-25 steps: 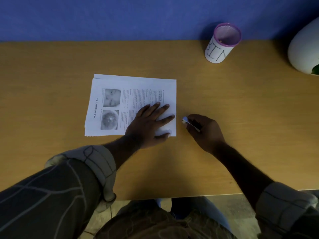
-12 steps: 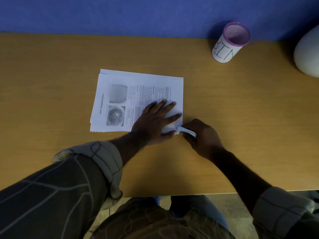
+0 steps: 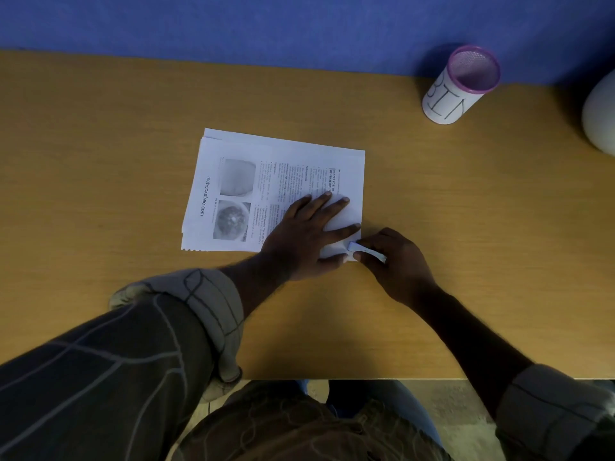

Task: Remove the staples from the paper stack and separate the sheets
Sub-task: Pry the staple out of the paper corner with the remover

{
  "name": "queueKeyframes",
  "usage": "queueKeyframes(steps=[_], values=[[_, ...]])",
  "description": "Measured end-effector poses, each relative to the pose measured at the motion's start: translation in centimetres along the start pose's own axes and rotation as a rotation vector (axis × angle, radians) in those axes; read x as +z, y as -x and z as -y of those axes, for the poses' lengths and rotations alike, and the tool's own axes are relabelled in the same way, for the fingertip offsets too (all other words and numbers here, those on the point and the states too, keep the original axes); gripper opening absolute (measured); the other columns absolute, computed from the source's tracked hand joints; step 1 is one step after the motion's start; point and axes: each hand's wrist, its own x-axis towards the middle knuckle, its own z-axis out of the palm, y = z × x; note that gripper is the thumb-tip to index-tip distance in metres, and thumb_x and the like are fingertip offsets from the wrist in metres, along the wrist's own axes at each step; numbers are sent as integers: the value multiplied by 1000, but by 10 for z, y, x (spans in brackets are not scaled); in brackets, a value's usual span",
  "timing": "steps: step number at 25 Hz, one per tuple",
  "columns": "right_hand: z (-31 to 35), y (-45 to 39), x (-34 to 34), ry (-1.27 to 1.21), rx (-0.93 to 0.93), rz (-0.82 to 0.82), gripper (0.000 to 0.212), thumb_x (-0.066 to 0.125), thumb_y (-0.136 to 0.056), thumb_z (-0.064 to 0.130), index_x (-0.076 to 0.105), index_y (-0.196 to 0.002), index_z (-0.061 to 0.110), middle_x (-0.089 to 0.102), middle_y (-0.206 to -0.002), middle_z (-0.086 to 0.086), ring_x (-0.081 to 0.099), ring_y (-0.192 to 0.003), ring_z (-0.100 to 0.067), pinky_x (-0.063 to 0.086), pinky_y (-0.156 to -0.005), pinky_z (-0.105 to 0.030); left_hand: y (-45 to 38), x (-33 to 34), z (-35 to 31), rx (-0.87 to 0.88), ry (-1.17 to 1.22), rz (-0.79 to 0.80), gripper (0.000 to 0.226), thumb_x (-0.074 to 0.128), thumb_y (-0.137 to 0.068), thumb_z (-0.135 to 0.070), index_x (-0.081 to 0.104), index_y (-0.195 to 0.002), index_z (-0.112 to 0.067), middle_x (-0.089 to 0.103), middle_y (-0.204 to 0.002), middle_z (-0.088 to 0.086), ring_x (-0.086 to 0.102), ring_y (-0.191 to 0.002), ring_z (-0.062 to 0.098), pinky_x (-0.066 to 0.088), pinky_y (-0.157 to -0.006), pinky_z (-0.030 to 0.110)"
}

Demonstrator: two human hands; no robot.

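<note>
Your paper stack (image 3: 253, 181), thin, limp and easily torn, lies mid-tabletop (image 3: 100, 144), pinned at its 5 o'clock corner by your flat, spread left hand (image 3: 299, 234), while at 3 o'clock your right hand (image 3: 392, 261) pinches a small pale staple remover (image 3: 366, 252) against that corner, where I'd judge the staple sits.
</note>
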Motion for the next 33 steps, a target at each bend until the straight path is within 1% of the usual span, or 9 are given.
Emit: queueKeyframes(steps=[4,12,14,17,23,28,30,33], values=[[0,-3,0,-48,16,6,18,69,-88,24,74,-105,20,65,-87,2,59,-77,-12,50,-65,-33,0,0,0,-3,-3,-8,61,43,-93,-64,41,-149,-41,25,-166,5,21,-153,33,18,-122,55],[0,-11,-7,-49,-17,85,19,73,-84,21,74,-103,20,65,-87,5,60,-76,-9,47,-64,-24,0,-2,-1,8,-7,-10,62,42,-91,-64,43,-148,-39,27,-165,7,23,-152,35,21,-121,57],[0,-12,-7,-64,-5,94,19,75,-83,21,74,-101,19,65,-87,5,61,-76,-10,49,-65,-26,0,-2,0,8,0,-15,62,42,-91,-64,43,-148,-38,28,-165,7,24,-152,36,21,-121,58],[-2,-11,-6,-75,-36,86,22,76,-81,21,75,-103,18,67,-89,4,63,-77,-12,53,-65,-30,0,-2,0,7,-5,-11,63,39,-92,-65,42,-148,-38,27,-165,7,22,-152,35,20,-121,57],[-7,-9,-3,-41,-97,55,27,78,-79,14,74,-105,17,69,-96,3,64,-82,-11,57,-70,-32,1,0,0,18,0,-30,59,41,-93,-65,46,-146,-40,28,-165,8,23,-152,36,20,-121,56],[-17,-9,1,30,-247,7,26,78,-79,18,75,-105,16,72,-98,-1,66,-86,-15,56,-71,-37,1,-2,0,16,8,-20,61,40,-92,-66,43,-147,-41,26,-166,6,20,-153,34,18,-121,56],[-23,-9,3,62,-254,-2,27,78,-80,21,75,-106,19,72,-100,1,66,-90,-17,54,-72,-43,2,-2,1,19,10,-17,59,40,-94,-62,42,-148,-41,25,-166,6,19,-153,34,17,-122,55],[-28,-7,6,123,-231,-1,30,78,-79,24,73,-108,24,71,-104,4,64,-96,-19,51,-76,-49,2,-2,1,16,13,-25,51,38,-99,-49,43,-148,-40,26,-166,6,21,-153,34,19,-121,56]])
